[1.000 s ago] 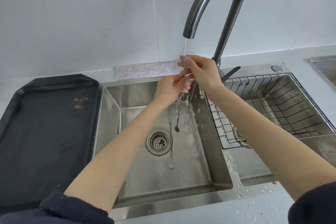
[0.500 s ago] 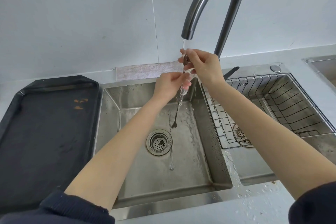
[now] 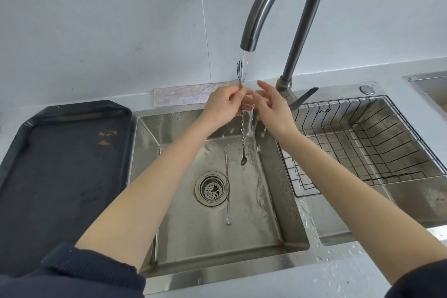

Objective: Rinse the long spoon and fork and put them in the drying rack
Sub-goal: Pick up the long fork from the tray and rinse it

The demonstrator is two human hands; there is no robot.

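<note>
Left hand (image 3: 225,106): you are pinching the utensil (image 3: 242,128) at mid-handle, its long axis upright, fork tines up by the spout, spoon bowl hanging down.
Right hand (image 3: 273,109): you are holding it spread and empty, just beside the handle, in the water (image 3: 249,123).
Second utensil (image 3: 227,186): lying lengthwise in the sink (image 3: 174,201), beside the drain (image 3: 211,188).
Rack (image 3: 362,143): sitting to your right, nearer your right hand.
</note>
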